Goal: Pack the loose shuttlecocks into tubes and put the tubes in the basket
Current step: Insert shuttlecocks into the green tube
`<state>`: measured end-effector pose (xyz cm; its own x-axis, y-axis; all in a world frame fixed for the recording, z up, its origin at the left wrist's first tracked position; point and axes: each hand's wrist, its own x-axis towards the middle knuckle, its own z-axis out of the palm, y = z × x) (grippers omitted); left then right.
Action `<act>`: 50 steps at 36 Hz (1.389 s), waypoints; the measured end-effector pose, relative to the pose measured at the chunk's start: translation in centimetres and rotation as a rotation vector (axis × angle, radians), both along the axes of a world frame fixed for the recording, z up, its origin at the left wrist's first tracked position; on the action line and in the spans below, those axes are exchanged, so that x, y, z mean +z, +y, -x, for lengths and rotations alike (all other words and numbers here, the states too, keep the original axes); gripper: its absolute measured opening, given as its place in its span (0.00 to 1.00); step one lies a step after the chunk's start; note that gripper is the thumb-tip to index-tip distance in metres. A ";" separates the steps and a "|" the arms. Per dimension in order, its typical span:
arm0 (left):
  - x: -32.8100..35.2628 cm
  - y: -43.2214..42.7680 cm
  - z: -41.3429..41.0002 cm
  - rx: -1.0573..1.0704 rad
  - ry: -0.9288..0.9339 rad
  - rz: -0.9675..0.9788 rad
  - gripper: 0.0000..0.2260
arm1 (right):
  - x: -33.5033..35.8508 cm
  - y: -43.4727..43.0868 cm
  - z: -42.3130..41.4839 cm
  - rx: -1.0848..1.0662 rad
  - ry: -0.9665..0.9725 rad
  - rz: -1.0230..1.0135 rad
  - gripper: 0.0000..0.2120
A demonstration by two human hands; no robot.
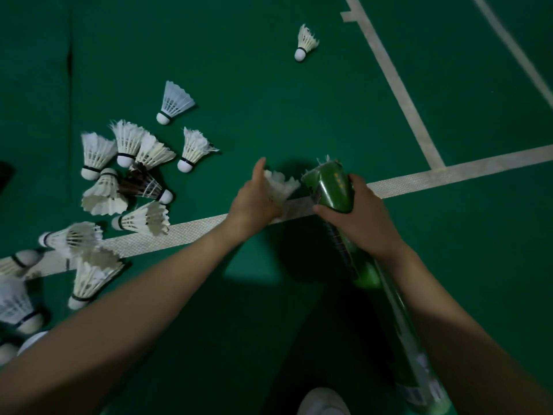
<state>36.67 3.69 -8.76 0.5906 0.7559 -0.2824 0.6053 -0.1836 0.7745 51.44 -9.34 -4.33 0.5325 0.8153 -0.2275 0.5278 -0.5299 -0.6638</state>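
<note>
Shuttlecock [282, 187], a white cone of frayed feathers, sits gripped in the curled fingers of the left hand [254, 202] over the textured white court line [179, 232], skirt fanning right toward the mouth of a glossy green cylindrical tube [332, 190] (feather tips poke out), which the right hand [356, 218] wraps, long axis slanting up-left.

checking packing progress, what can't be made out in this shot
Head view, shuttlecock count inside the green tube in the right hand: opaque wall hides it.
Cork of the held shuttlecock: covered by the left hand.
Pile of shuttlecocks: cut off by the left edge.
Tube's lower end: dark and blurred by the bottom edge.
Basket: out of frame.
</note>
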 end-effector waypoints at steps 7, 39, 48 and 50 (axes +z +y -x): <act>2.5 3.2 4.6 0.289 -0.348 0.290 0.33 | -1.1 2.7 4.5 0.182 -0.022 0.058 0.33; 5.9 6.3 12.0 0.460 -0.469 0.102 0.16 | 1.0 7.5 10.8 0.415 -0.001 -0.037 0.39; 6.8 5.7 11.7 0.234 -0.477 0.208 0.14 | 1.6 7.7 10.8 0.395 -0.002 -0.071 0.36; 7.1 5.6 11.6 0.218 -0.477 0.243 0.14 | 1.7 7.6 10.7 0.383 -0.013 -0.072 0.35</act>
